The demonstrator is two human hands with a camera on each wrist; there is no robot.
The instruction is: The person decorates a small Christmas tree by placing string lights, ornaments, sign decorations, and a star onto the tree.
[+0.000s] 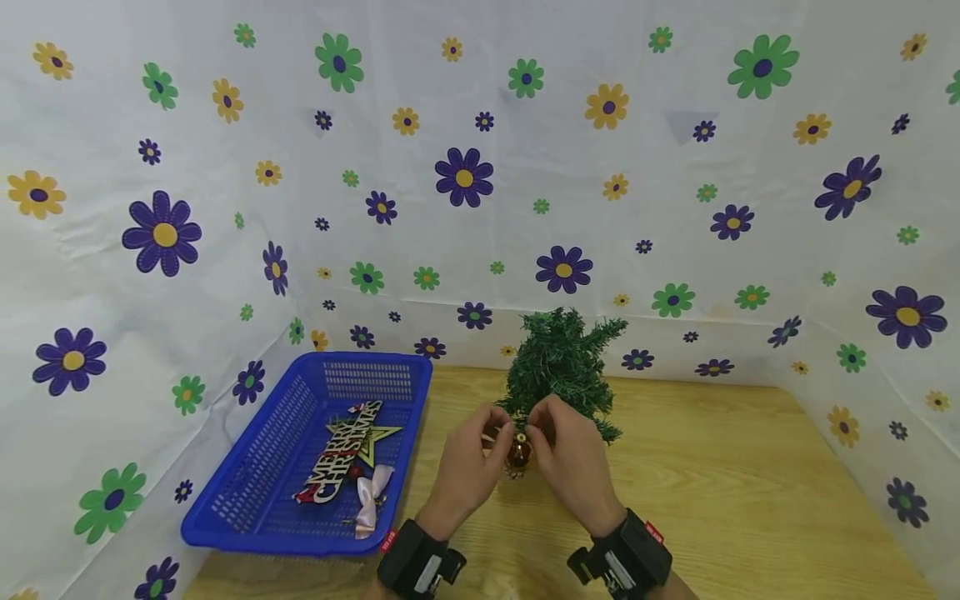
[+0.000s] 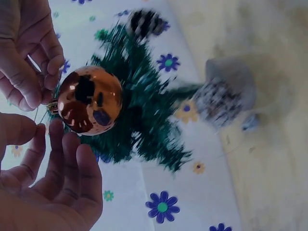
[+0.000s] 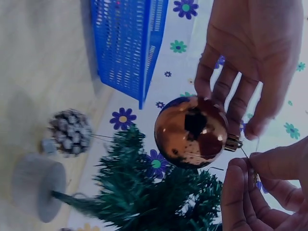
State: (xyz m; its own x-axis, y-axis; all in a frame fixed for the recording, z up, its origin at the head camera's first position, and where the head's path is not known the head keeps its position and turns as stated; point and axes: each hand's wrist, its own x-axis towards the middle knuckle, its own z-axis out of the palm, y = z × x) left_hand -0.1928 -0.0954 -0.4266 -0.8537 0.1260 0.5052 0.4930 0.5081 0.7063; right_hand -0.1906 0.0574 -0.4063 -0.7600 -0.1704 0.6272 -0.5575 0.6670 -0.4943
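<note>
A shiny copper-coloured Christmas bauble hangs between the two hands, in front of a small green artificial Christmas tree. Its gold cap carries a thin string. My left hand pinches this string between thumb and forefinger, just above the cap in the left wrist view. From the other side, my right hand pinches the string too, thumb against forefinger in the right wrist view. A frosted pine cone hangs low on the tree, close to its round pale base.
Left of the hands stands a blue plastic basket. Inside lie a Merry Christmas sign, a gold star and a pale pink bow. Another pine cone hangs on the tree. A flower-printed cloth rises behind the wooden table.
</note>
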